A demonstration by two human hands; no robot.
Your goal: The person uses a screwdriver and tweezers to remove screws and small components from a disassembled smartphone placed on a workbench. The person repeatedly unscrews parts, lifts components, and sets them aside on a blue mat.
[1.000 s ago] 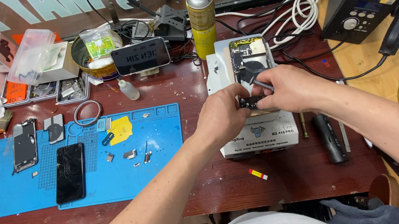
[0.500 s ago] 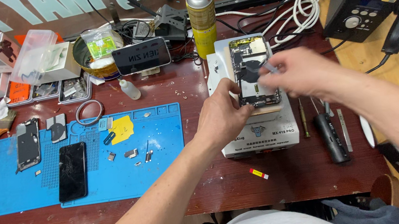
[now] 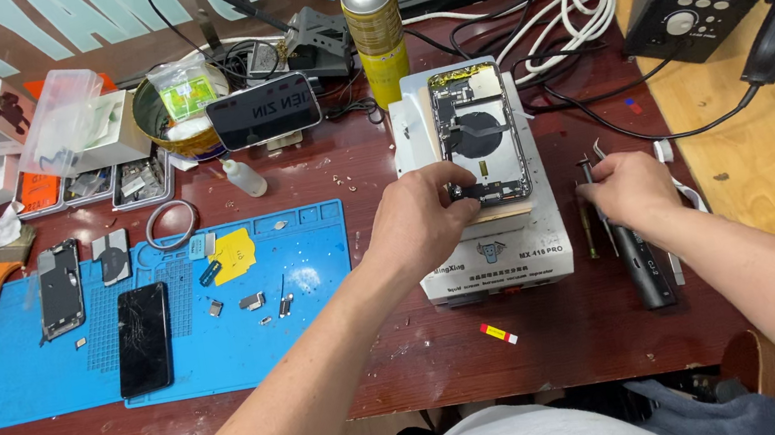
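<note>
Head view showed a cluttered repair desk (image 3: pixel 564 324) with an opened phone (image 3: pixel 480 134) lying face-down, its insides exposed, on top of a white heating unit (image 3: pixel 499 252); that raised, flat platform probably kept the phone steady and at a handy height. The left hand (image 3: pixel 424 222) rested at the phone's lower edge, fingers curled and pressed down on it, seemingly to pin it in place; whether the fingertips pinched a small part there could not be told. The right hand (image 3: pixel 631 191) lay well apart to the right, fingers curled loosely over tools on the desk: a pair of tweezers (image 3: pixel 593 156) and a dark pen-shaped driver (image 3: pixel 641 263) just beside it. Its grip on any one tool was not clear. To the left, a blue work mat (image 3: pixel 311 248) carried a cracked black phone (image 3: pixel 144 338), another stripped phone body (image 3: pixel 61 289) and scattered small parts, likely laid out there so they stayed sorted. A yellow spray can (image 3: pixel 376 32) stood behind the unit.
</note>
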